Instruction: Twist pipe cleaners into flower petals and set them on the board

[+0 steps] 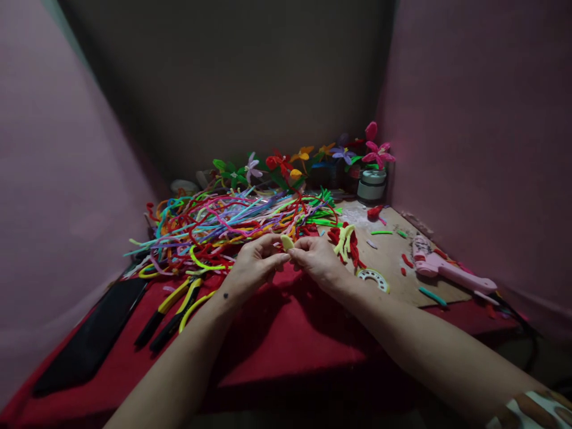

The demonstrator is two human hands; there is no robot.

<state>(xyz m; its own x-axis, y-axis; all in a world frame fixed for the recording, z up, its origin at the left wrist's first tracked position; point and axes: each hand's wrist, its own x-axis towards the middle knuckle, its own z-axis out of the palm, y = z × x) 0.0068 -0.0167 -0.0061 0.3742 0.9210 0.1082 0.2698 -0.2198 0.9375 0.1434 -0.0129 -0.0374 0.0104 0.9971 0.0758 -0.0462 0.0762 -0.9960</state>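
A small pale yellow petal-shaped piece point(287, 242) of fuzzy pipe cleaner stands up between my fingertips. My left hand point(255, 260) pinches it from the left, thumb and fingers closed. From the right, my right hand point(319, 260) grips its lower end, with the fingertips of both hands almost touching. Both hands are held above the red cloth point(286, 345). Just beyond my right hand lie pale yellow looped pieces point(345, 241) on top of red ones. A large tangled heap of coloured pipe cleaners point(236, 217) spreads behind my left hand.
Pliers point(172, 313) and a flat black object point(92, 336) lie at left. On the brown board point(395, 280) are a white ring with holes point(373, 280), a pink-handled tool point(456, 275) and scraps. Pipe-cleaner flowers point(279, 162) and a jar point(372, 186) line the back. Pink sheets hang both sides.
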